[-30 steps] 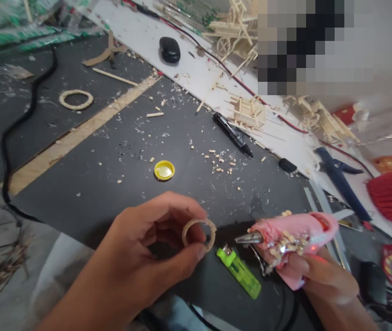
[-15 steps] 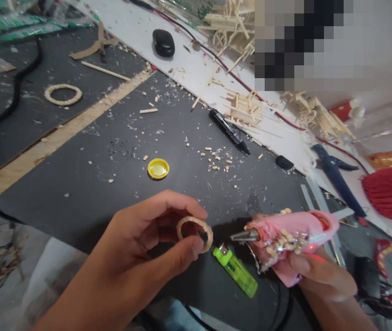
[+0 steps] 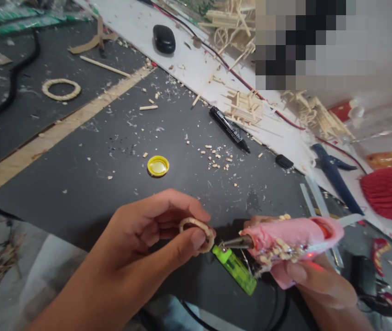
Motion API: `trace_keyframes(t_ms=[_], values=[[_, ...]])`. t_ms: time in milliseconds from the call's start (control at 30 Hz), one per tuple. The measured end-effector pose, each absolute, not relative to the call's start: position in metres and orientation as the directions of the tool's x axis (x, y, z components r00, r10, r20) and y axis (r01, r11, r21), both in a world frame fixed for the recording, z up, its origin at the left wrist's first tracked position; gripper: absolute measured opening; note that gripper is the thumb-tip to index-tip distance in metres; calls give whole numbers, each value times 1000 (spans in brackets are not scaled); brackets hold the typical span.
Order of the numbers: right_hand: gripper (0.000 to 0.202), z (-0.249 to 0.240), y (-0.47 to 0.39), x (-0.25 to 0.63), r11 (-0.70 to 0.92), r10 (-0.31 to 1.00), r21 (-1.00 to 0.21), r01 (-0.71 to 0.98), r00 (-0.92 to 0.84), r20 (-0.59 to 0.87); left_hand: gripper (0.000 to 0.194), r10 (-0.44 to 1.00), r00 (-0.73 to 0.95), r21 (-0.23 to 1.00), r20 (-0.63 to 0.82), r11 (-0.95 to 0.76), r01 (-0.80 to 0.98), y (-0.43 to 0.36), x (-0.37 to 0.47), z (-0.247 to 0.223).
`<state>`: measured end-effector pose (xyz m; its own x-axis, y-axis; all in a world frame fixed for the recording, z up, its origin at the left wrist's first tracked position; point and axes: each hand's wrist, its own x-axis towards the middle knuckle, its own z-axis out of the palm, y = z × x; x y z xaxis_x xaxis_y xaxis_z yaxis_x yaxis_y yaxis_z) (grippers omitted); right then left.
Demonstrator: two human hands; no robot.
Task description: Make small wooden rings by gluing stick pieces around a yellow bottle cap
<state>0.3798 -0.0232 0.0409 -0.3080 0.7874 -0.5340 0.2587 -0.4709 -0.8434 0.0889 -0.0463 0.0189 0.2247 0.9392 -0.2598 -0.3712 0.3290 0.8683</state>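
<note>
Left hand [image 3: 147,243] pinches a pale ring [image 3: 210,243] above the desk [image 3: 78,197]; right hand [image 3: 320,280] grips a pink glue gun [image 3: 281,232], its nozzle [image 3: 237,242] pointed at the ring's edge, though from here I can't tell whether they touch. Under the nozzle I see a green lighter [image 3: 236,272] lying on the desk.

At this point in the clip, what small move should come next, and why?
Probably ease the glue gun's metal tip slightly left, to the small ring. The left hand pinches the ring between thumb and fingers, the right hand grips the gun, and the tip points toward the ring with what looks like a slight gap.
</note>
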Motion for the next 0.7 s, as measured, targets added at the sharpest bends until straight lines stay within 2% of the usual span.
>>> trace_keyframes(t_ms=[133, 333, 433, 600, 700], values=[[56, 41, -22, 377, -433, 766, -860, 269, -393, -509, 8, 940, 225, 852, -256, 330, -406, -46, 90, 20], [61, 48, -21, 368, -460, 779, -831, 313, -308, -547, 29, 932, 252, 862, -262, 343, -374, -36, 95, 25], [65, 52, -21, 362, -469, 777, -819, 330, -287, -560, 32, 933, 258, 866, -252, 336, -370, -31, 97, 27], [65, 53, -21, 363, -475, 785, -807, 352, -246, -569, 27, 938, 244, 871, -246, 324, -368, -36, 96, 24], [66, 52, -21, 364, -478, 790, -800, 363, -219, -572, 11, 950, 217, 873, -227, 297, -387, -45, 94, 21]])
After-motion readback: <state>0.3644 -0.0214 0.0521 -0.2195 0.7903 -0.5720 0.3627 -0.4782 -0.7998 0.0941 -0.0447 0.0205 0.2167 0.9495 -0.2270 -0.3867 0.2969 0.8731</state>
